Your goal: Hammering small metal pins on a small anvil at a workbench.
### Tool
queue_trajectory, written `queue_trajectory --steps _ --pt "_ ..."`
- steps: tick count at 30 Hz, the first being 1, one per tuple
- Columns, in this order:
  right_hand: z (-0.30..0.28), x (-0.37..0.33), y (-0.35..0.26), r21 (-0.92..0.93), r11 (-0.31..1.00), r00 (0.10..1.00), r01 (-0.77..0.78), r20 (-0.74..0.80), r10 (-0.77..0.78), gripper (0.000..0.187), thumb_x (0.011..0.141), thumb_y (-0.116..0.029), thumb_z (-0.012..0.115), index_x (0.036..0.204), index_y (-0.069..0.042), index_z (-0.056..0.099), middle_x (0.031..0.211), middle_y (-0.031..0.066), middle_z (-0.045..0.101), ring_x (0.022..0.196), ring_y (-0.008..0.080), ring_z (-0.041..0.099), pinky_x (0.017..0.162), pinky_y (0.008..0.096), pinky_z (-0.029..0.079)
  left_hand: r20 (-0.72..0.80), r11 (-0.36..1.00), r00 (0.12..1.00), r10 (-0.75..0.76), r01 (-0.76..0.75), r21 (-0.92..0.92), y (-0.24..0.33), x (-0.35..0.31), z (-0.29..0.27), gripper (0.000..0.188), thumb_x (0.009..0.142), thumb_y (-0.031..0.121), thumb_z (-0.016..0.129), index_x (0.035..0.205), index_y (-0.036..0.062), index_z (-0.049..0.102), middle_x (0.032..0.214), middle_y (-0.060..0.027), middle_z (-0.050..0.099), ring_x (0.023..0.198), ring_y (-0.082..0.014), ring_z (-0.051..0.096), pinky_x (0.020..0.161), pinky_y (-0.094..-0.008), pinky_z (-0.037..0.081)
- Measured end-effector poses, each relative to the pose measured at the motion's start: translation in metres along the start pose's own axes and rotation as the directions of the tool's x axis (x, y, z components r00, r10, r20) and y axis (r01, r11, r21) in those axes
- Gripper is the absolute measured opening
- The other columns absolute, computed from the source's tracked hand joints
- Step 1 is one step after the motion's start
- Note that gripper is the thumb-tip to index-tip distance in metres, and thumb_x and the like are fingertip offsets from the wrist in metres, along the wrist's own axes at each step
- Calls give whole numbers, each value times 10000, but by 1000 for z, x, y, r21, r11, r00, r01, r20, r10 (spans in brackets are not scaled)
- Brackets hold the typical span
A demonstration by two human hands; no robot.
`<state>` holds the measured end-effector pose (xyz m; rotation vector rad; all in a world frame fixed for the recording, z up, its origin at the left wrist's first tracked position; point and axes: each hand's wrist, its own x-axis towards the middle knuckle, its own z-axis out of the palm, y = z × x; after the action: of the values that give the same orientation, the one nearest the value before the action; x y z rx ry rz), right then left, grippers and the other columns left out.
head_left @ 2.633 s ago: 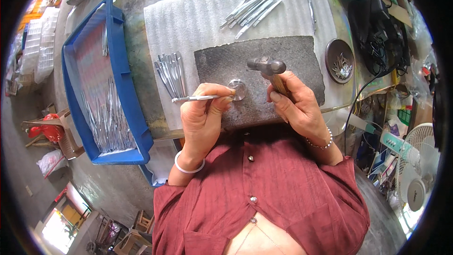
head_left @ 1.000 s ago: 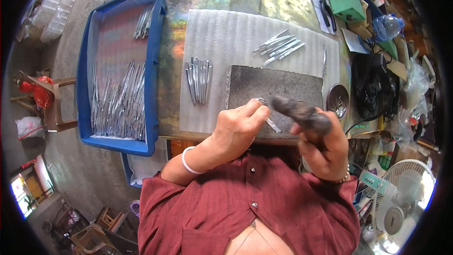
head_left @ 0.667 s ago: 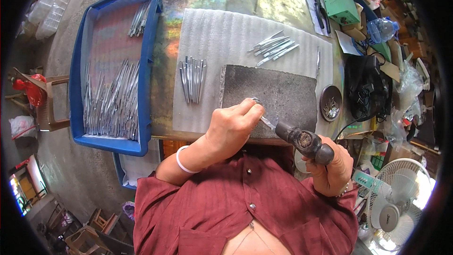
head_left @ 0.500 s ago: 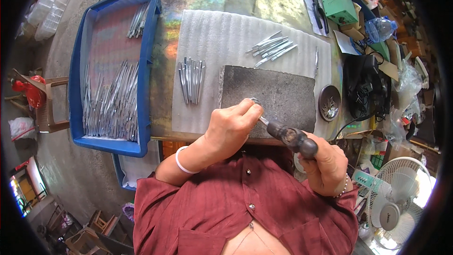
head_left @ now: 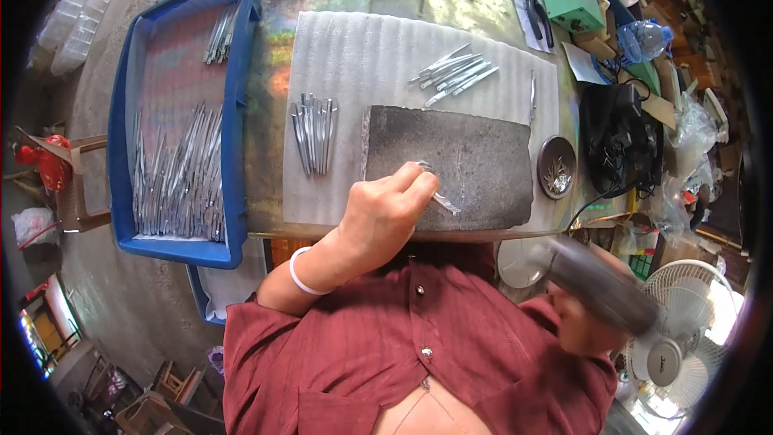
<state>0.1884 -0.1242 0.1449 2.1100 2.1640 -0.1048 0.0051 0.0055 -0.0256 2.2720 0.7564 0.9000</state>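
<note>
The left hand (head_left: 386, 205) has its fingers curled tight and seems to be pinching a silver metal strip (head_left: 446, 205) – the thumb is mostly hidden. The strip is over the near part of the dark grey slab (head_left: 451, 137), with one end poking out to the right, maybe so the fingers stay out of the way. I can't tell if it touches the slab. The right hand (head_left: 586, 326) looks wrapped around a hammer (head_left: 602, 286), past the slab's near right corner. Both are blurry, and the handle is hard to see. It is probably held off to the side to leave room over the slab. The strip looks thin, flat and shiny, but the hand covers most of it. Just left of the slab, more strips (head_left: 315, 133) sit in a neat row, perhaps to be easy to grab. A loose pile (head_left: 455, 76) lies beyond the slab – on the same white foam sheet (head_left: 346, 48), which may stop scratches. Just right of the slab is a round dish (head_left: 555, 145) of little metal bits. Farther left, a blue tray (head_left: 239, 137) holds lots of strips.
</note>
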Motion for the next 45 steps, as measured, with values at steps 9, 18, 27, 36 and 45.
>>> queue_trajectory --steps 9,18,27,36,45 --pt "29 45 8 561 758 938 332 -279 -205 415 710 28 633 1119 57 568 721 132 597 556 227 593 496 275 458 -30 996 999 -36 34 -80 -5 4 -1 141 733 -20 615 835 44 542 735 -90 547 615 -254 600 487 -318 471" --pt "110 67 17 575 818 975 11 -188 119 445 796 -2 569 1230 -43 478 1014 167 587 844 356 607 698 396 484 363 -210 806 -469 297 -931 -9 3 -34 157 946 159 509 959 14 566 883 -130 647 612 -138 635 542 -222 522" --pt "136 73 13 417 909 974 13 -212 84 527 755 6 609 1255 -51 454 918 130 520 802 310 566 673 388 476 404 -181 773 -489 363 -914 -9 7 -28 145 926 165 551 933 21 571 846 -113 645 561 -115 604 506 -199 499" --pt "128 74 26 487 872 992 45 -122 17 469 781 -54 638 1218 -10 474 951 154 539 833 306 569 712 373 470 448 -94 746 -493 467 -879 -8 16 -20 133 883 138 618 948 27 587 772 -83 643 519 -95 573 463 -179 461" --pt "146 124 106 612 779 888 -139 -271 371 224 840 -90 582 1042 7 578 821 155 623 670 246 611 645 339 481 479 -34 708 -520 543 -839 -4 22 -19 348 857 147 647 1127 28 463 716 -92 614 541 -104 572 427 -166 440"
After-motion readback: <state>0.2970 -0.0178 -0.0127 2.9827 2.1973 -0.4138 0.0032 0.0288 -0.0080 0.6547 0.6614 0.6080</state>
